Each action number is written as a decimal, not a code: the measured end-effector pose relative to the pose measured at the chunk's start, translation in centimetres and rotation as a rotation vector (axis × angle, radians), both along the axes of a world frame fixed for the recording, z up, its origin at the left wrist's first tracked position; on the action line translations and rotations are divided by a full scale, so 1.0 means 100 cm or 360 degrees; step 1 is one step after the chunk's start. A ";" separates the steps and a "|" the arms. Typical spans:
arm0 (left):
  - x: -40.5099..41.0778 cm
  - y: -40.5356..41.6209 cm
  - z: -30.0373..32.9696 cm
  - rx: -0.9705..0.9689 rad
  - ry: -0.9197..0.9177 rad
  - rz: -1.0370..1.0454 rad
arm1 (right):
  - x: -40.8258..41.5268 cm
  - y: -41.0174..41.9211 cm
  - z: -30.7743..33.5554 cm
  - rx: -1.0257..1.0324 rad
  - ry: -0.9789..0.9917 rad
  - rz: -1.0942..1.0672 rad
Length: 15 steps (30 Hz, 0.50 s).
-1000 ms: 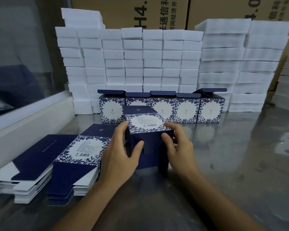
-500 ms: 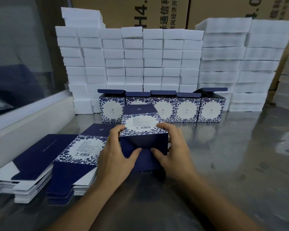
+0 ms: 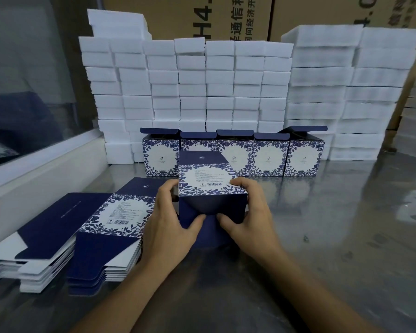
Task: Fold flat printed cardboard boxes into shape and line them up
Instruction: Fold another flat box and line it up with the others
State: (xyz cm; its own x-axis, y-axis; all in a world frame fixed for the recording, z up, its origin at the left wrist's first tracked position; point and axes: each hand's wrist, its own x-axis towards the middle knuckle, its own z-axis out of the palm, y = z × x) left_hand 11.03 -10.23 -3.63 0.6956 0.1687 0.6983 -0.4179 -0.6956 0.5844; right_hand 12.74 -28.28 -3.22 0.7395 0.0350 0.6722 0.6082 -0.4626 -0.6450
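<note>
Head view: both hands clamp one box (image 3: 211, 203) at frame centre, on the steel table (image 3: 346, 236). Left hand (image 3: 168, 219) and right hand (image 3: 247, 217) wrap its sides, thumbs pressing the dark near flap shut. Five formed boxes (image 3: 233, 155) stand in a row behind, lids up. Two stacks of flat blanks (image 3: 87, 236) at lower left remain, so most of the job looks undone.

Right: bare steel table (image 3: 346, 236) is lying open.
Left: flat box stacks (image 3: 111, 227) are crowding in.
Behind: folded box row (image 3: 269, 155) is blocking.
</note>
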 end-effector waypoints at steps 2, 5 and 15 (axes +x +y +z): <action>0.002 0.001 -0.001 -0.0073 0.0049 -0.0019 | -0.002 0.001 0.000 0.0029 0.0022 0.0041; 0.003 0.001 -0.001 -0.0114 0.0107 -0.0066 | -0.005 0.003 0.003 0.0139 0.0069 0.0089; 0.001 0.002 0.011 -0.0333 -0.0188 -0.0162 | -0.006 0.001 0.010 0.0614 0.0185 0.0328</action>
